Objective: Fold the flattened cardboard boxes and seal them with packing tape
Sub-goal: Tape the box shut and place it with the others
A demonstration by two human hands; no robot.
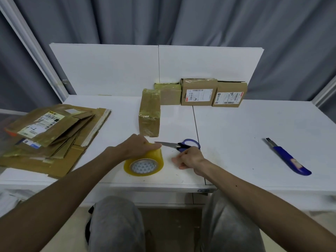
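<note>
- I read a handwritten "7-7" on the white label [34,129] of the top flattened box [52,124], left of frame.
- Shipping labels [199,95] on the upper-centre boxes: barcodes only, print too small for me.

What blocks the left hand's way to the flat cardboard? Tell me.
Nothing visible. The left hand rests on the tape roll; bare table lies between it and the flat cardboard to its left.

My left hand [138,146] grips the tape roll [144,163] near the table's [254,128] front edge; my right hand [190,158] rests beside the scissors [179,144]. Flattened boxes [51,131] lie at the left edge.
</note>
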